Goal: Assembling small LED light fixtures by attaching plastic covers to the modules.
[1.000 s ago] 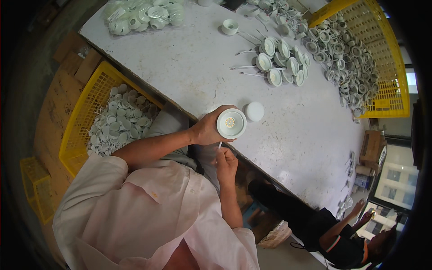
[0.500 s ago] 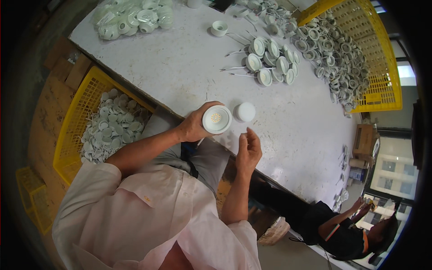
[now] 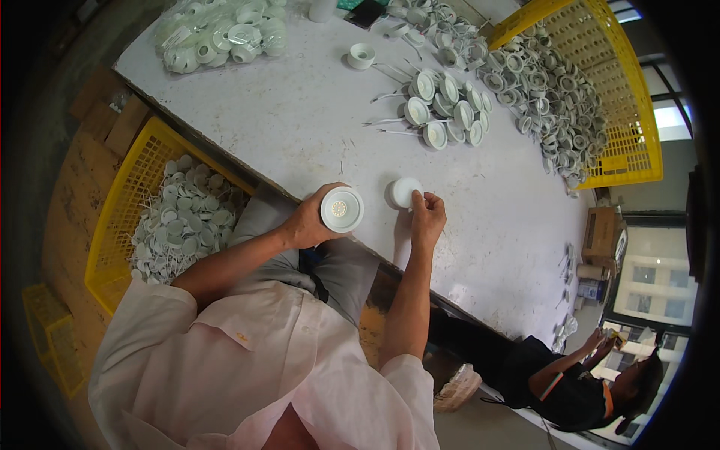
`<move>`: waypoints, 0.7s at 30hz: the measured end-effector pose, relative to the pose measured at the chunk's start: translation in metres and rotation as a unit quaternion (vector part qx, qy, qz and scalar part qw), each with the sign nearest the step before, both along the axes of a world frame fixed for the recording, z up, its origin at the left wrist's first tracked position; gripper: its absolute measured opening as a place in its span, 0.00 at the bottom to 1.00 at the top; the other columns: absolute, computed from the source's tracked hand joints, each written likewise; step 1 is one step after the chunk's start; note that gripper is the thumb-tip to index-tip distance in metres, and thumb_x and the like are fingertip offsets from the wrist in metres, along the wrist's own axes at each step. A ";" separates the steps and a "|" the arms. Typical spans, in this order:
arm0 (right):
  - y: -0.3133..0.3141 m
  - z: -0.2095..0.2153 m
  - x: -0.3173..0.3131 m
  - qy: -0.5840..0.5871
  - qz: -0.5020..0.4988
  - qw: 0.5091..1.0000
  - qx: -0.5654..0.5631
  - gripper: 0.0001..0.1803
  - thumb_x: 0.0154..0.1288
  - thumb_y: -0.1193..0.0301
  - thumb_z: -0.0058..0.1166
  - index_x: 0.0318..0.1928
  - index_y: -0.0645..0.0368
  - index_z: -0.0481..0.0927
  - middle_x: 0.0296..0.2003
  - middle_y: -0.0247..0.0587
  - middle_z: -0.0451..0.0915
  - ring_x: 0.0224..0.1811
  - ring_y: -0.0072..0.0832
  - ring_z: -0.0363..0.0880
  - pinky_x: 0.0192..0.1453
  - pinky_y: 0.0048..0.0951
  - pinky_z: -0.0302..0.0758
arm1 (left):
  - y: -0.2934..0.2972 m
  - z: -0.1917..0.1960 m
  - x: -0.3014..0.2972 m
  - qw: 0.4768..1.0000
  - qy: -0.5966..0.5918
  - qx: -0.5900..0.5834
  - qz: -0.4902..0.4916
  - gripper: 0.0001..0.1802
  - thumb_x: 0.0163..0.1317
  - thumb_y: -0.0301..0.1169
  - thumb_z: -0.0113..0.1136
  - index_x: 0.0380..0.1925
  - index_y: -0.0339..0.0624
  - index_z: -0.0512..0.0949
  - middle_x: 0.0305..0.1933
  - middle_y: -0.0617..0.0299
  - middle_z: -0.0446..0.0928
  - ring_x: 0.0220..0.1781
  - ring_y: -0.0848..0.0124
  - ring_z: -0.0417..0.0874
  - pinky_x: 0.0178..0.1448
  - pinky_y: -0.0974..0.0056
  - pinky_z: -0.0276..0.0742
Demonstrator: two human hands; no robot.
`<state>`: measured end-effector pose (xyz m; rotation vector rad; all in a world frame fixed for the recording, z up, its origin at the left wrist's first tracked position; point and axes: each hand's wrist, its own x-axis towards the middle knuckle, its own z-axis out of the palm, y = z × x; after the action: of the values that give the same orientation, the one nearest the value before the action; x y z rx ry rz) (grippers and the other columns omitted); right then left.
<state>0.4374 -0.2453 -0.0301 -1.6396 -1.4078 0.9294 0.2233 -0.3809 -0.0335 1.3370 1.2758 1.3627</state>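
My left hand (image 3: 306, 220) is wrapped round a white LED lamp housing (image 3: 353, 217), its open face turned up and a ring of small yellow LEDs showing inside. To its right, my right hand (image 3: 429, 219) is closed with its fingertips at the edge of a white round lamp cover (image 3: 406, 192) over the table. Whether the cover is lifted off the surface is hard to tell. Beyond both hands lies a cluster of white lamp housings (image 3: 463, 114) with wires, and a single white housing (image 3: 361, 56) sits apart from them.
A tilted yellow crate (image 3: 641, 112) spills grey-white rings (image 3: 559, 105) at the far right. Bagged white housings (image 3: 225, 34) lie far left on the white table (image 3: 300, 105). Left of my lap, a yellow basket (image 3: 112, 225) holds small discs (image 3: 180, 221). Another person (image 3: 555, 379) works at the right.
My right hand has moved up and slightly right to the round cover, and its fingers now touch it. My left hand has shifted slightly left and down with the lamp housing.
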 end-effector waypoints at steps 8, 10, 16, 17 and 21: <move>-0.003 -0.005 0.021 0.217 -0.032 0.970 -0.102 0.11 0.65 0.66 0.57 0.30 0.58 0.73 0.22 0.29 0.71 0.22 0.14 0.68 0.25 0.17 0.66 | -0.001 -0.006 0.004 0.999 0.003 -0.028 -0.016 0.41 0.47 0.31 0.74 0.61 0.40 0.62 0.55 0.54 0.73 0.59 0.63 0.74 0.63 0.60 0.69; -0.008 -0.005 0.024 0.277 -0.034 0.952 -0.127 0.10 0.67 0.67 0.55 0.29 0.56 0.72 0.21 0.29 0.71 0.22 0.14 0.68 0.24 0.17 0.66 | -0.002 -0.006 0.004 0.999 0.001 -0.032 -0.023 0.42 0.47 0.31 0.74 0.61 0.40 0.62 0.56 0.54 0.73 0.59 0.63 0.74 0.63 0.60 0.69; -0.025 0.000 0.029 0.389 -0.018 0.913 -0.123 0.09 0.70 0.68 0.49 0.35 0.60 0.73 0.25 0.34 0.74 0.24 0.19 0.72 0.27 0.17 0.71 | 0.001 -0.007 0.004 0.998 -0.003 -0.052 -0.043 0.43 0.45 0.30 0.75 0.61 0.40 0.62 0.56 0.56 0.72 0.60 0.66 0.73 0.64 0.61 0.68; -0.029 0.002 0.029 0.403 -0.015 0.907 -0.119 0.08 0.70 0.69 0.49 0.35 0.60 0.74 0.25 0.34 0.75 0.24 0.19 0.73 0.27 0.18 0.71 | 0.002 -0.005 0.005 0.997 0.000 -0.055 -0.048 0.44 0.45 0.29 0.76 0.61 0.41 0.62 0.56 0.58 0.72 0.60 0.68 0.73 0.64 0.62 0.69; -0.052 0.024 0.014 0.340 -0.027 0.937 -0.078 0.08 0.70 0.72 0.46 0.40 0.63 0.77 0.29 0.37 0.79 0.26 0.20 0.76 0.30 0.20 0.73 | 0.006 0.000 0.007 0.996 -0.010 -0.071 -0.055 0.44 0.45 0.27 0.75 0.62 0.42 0.61 0.56 0.59 0.72 0.60 0.68 0.73 0.65 0.62 0.68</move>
<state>0.4511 -0.2974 -0.0060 -1.2620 -0.8216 1.4295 0.2305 -0.3747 -0.0334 1.2744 1.2427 1.1846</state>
